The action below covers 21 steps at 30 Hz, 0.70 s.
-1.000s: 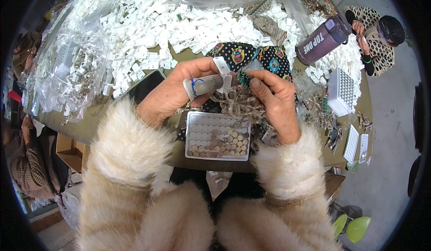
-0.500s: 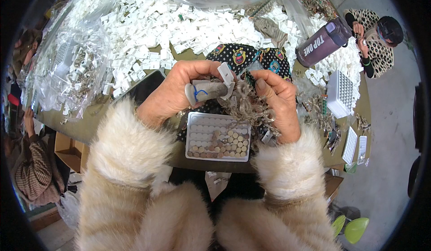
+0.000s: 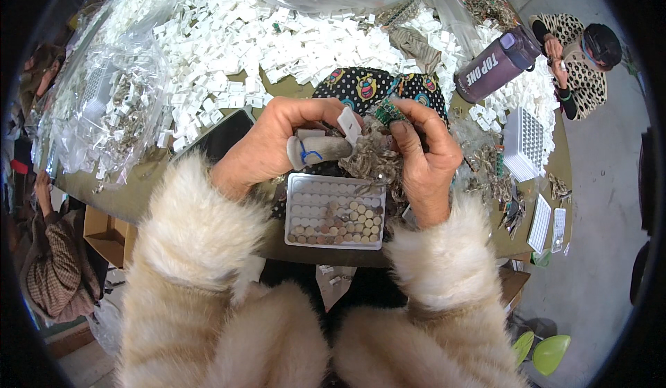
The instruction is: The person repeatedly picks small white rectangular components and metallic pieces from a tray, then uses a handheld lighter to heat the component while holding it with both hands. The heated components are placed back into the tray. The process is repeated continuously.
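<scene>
My left hand (image 3: 262, 141) is closed, pinching a small white plastic case (image 3: 349, 125). A grey finger cover (image 3: 326, 150), tied with blue string, sits on its thumb. Between thumb and fingertips of my right hand (image 3: 431, 169) is a small green circuit board (image 3: 388, 112), close to the white case. Below both hands hangs a tangle of brownish strands (image 3: 373, 157). Nearer me, a white plastic tray (image 3: 297, 188) with round pockets holds several small round discs (image 3: 361, 228). Black dotted, patterned cloth (image 3: 354, 82) lies behind my hands.
White plastic pieces (image 3: 229, 41) heap across the table's far side. A purple bottle (image 3: 496, 65) leans at right, near stacked white trays (image 3: 525, 145). Dark flat device (image 3: 220, 137) lies beside my left wrist. Clear bag (image 3: 128, 103) is at left; another person (image 3: 579, 55) is at far right.
The green board in my right hand has come up into clearer view, and my right fingers have spread slightly around it. My left hand has shifted a little, still pinching the white case.
</scene>
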Motion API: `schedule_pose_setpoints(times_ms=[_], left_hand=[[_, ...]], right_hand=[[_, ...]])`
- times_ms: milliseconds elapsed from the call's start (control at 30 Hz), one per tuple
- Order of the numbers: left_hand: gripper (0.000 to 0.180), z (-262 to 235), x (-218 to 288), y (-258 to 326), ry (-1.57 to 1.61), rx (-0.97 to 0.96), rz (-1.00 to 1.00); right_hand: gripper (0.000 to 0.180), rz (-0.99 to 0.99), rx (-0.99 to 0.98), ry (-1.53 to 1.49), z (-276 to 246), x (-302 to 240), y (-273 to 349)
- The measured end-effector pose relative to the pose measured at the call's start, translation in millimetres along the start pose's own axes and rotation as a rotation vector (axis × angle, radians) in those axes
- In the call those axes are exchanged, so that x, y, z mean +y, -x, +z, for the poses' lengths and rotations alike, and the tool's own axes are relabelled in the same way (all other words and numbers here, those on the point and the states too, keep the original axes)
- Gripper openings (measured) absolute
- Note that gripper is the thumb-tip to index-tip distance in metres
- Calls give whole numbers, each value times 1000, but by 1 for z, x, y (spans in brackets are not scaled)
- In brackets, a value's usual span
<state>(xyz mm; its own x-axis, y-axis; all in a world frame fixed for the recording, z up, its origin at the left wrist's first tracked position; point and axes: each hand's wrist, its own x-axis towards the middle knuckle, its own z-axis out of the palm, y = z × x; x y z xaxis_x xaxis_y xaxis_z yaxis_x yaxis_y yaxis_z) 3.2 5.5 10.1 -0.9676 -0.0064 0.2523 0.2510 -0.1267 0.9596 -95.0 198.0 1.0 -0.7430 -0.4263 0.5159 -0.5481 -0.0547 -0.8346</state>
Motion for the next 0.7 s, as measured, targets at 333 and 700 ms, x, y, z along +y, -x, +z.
schedule_pose_setpoints(times_ms=[333, 700], left_hand=[[23, -6, 7, -1, -71, 48, -59], [21, -5, 9, 4, -13, 60, -200]], right_hand=[[21, 247, -135, -61, -8, -6, 1], [16, 323, -57, -253, -4, -4, 1]])
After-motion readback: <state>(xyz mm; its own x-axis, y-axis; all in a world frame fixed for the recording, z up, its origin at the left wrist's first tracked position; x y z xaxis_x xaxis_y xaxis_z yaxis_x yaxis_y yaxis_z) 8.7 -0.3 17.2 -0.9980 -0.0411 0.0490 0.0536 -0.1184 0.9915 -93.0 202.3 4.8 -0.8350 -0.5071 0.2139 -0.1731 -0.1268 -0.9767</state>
